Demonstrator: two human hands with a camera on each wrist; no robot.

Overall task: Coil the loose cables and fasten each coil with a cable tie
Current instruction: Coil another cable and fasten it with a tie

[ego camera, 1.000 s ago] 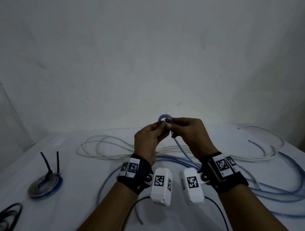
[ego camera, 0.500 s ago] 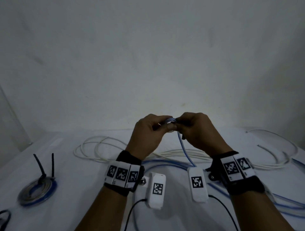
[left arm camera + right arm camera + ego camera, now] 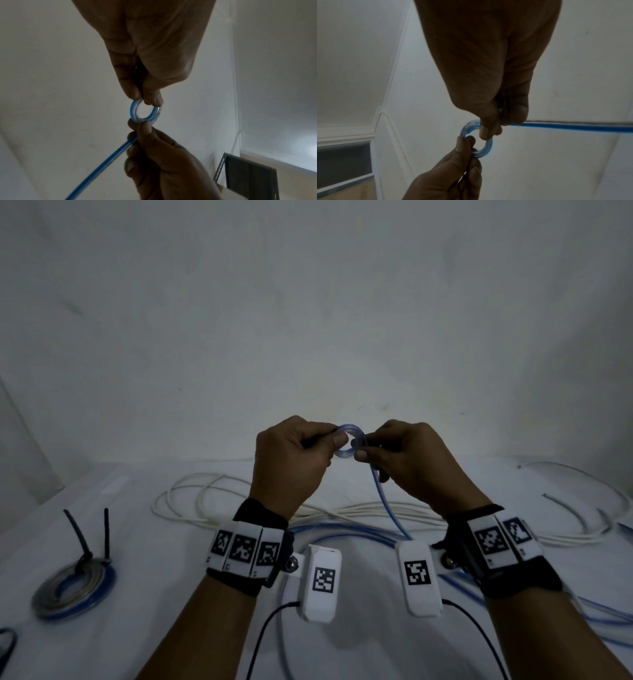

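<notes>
A blue-striped clear cable is wound into a tiny coil (image 3: 350, 442) held up above the table between both hands. My left hand (image 3: 334, 440) pinches the coil's left side with thumb and forefinger; in the left wrist view the same small coil (image 3: 145, 113) shows below those fingertips. My right hand (image 3: 363, 447) pinches the coil's right side and grips the cable's running length (image 3: 388, 501), which drops to the table. In the right wrist view the coil (image 3: 476, 139) sits under my right thumb, with the cable (image 3: 573, 127) trailing off to the right.
A finished blue and grey coil (image 3: 73, 589) with two black tie tails (image 3: 85, 537) lies at the left. Loose white cable (image 3: 212, 501) loops across the table's back, more blue cable (image 3: 342, 537) under my wrists. A black cable (image 3: 7, 645) lies at the near left edge.
Both hands have stayed together on the small blue coil and turned it; the ring now shows openly between the fingertips. The view has shifted slightly right.
</notes>
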